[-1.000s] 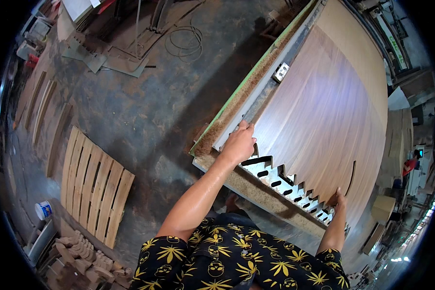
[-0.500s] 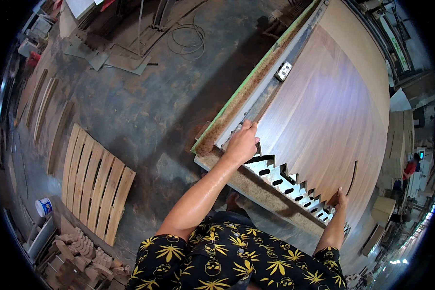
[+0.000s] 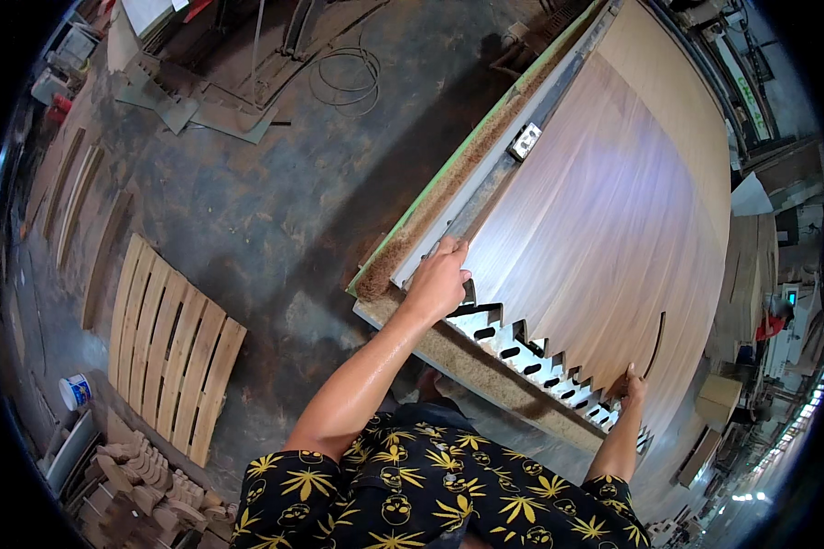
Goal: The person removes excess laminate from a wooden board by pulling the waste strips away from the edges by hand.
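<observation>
A large wood-grain panel (image 3: 595, 210) lies on a long machine bed, its near edge cut in a zigzag like saw teeth. My left hand (image 3: 438, 281) is closed at the panel's near left corner, fingers curled over the edge beside the grey metal rail (image 3: 485, 206). With the thumb on top, my right hand (image 3: 632, 386) grips the near edge further right; its other fingers are mostly hidden beneath. Close to that hand, a narrow curved slot (image 3: 655, 346) runs through the panel. Below the teeth shows a pale metal strip (image 3: 533, 368) with dark oval holes.
A small metal block (image 3: 525, 142) sits on the rail. Sawdust covers the bed's near ledge (image 3: 467, 352). On the floor at left lie a slatted wooden pallet (image 3: 174, 343), a white-and-blue bucket (image 3: 76, 392) and a pile of wood offcuts (image 3: 146, 471). A coiled cable (image 3: 345, 80) lies farther off.
The whole view has shifted slightly, so everything appears a little further left and lower. Both hands keep about the same places on the panel.
</observation>
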